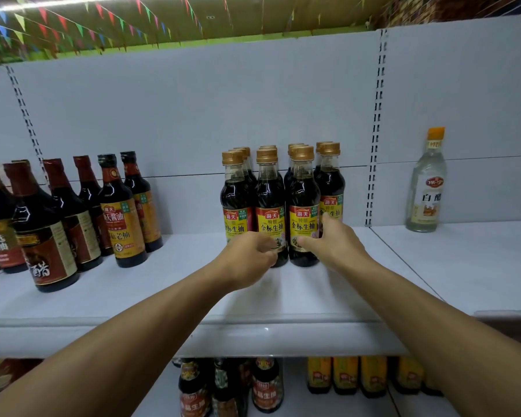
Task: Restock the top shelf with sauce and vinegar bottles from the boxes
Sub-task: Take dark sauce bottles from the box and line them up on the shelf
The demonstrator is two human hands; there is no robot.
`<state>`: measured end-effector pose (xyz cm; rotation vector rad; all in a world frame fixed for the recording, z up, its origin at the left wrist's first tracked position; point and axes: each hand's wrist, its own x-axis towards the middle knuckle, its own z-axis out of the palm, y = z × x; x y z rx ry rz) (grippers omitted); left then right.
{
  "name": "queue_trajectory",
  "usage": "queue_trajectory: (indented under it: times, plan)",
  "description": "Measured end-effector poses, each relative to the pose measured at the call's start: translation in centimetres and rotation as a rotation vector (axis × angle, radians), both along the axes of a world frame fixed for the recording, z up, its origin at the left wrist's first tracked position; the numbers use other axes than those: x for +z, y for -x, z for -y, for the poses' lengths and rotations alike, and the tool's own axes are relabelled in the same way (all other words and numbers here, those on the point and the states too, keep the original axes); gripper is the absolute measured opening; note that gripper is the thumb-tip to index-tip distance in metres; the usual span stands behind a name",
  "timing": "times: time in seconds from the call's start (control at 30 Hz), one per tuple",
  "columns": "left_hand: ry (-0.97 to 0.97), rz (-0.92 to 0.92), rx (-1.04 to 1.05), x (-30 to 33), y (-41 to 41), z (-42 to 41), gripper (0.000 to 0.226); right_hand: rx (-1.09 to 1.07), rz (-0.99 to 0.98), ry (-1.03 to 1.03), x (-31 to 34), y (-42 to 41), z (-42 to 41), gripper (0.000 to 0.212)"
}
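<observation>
We note the soy sauce bottles (283, 203) standing upright on the top shelf (175, 284), long axes vertical, gold caps up, yellow labels facing us, packed in four files running back toward the rear panel (223, 109).

Both arms reach up and forward over the shelf's front edge. Our left hand (248, 260) has its fingers curled at the base of the second front bottle (269, 206); whether this grip is clamped on it or only touching, we cannot tell. Our right hand (334, 242) lies against the lower part of the third front bottle (303, 206), thumb across its front, fingers reaching behind; its grip wraps that bottle.

Bare shelf lies left of the group up to the dark vinegar bottles (51, 224), and right toward the clear vinegar bottle (427, 188). A lower shelf carries more bottles (265, 386).
</observation>
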<state>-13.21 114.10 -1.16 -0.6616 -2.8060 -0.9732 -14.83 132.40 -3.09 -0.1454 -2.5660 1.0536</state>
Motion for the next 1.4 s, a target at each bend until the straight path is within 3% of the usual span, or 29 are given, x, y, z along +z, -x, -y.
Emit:
queue_trajectory:
  times: [0.13, 0.5, 0.83, 1.07, 1.4]
  plan:
    - [-0.013, -0.004, -0.014, -0.2, -1.4, 1.2, 0.01, -0.019, -0.029, -0.047, 0.6, -2.3, 1.6, 0.033]
    - [-0.057, -0.008, -0.098, -3.0, -5.6, 6.9, 0.041, 0.082, -0.102, -0.093, 0.7, -11.6, 9.5, 0.031]
    - [-0.121, -0.024, -0.152, -4.6, -10.7, 12.2, 0.039, 0.066, -0.138, -0.093, -0.7, -18.2, 14.3, 0.054]
    - [-0.156, 0.069, -0.202, -7.6, -13.5, 14.4, 0.033, 0.1, -0.137, -0.07, -4.0, -20.8, 16.4, 0.021]
    - [-0.172, 0.16, -0.171, -13.2, -15.3, 13.5, 0.023, 0.207, 0.014, -0.092, -9.6, -20.9, 15.5, 0.019]
